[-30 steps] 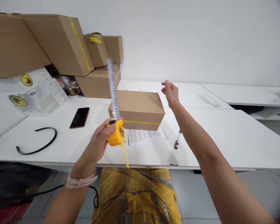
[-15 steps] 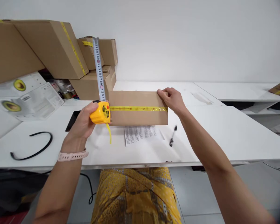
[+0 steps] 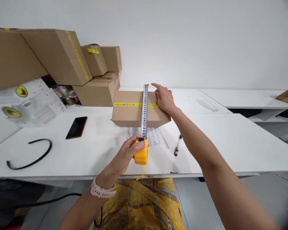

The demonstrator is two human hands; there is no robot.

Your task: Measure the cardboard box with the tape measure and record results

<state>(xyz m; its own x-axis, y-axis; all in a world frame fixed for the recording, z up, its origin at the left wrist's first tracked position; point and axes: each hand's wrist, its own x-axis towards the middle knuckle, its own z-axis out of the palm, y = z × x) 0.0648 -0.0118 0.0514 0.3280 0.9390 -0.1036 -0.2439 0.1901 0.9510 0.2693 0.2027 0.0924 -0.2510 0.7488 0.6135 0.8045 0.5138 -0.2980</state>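
Note:
My left hand [image 3: 129, 151] is closed around a yellow tape measure [image 3: 141, 156], thumb on top near its black button. The extended blade [image 3: 144, 111] runs away from me across the top of a brown cardboard box [image 3: 128, 112] sealed with yellow printed tape. Its hooked end reaches just past the box's far edge. On the right end of the box rests my right hand [image 3: 165, 98], its index finger stretched towards the blade's end without touching it. Partly under the box, on the table, lies a printed sheet [image 3: 156, 140].
A phone [image 3: 76, 127] and a curved black strip [image 3: 42, 156] lie on the left of the white table [image 3: 216, 143]. A pen [image 3: 178, 146] is at the right. Stacked cartons [image 3: 96, 92] and an avocado-printed package [image 3: 36, 102] stand at the back left.
My left hand has brought the tape measure right and nearer me, swinging its blade from left of the box to across it. The box has tipped, and my right hand has loosened its grip.

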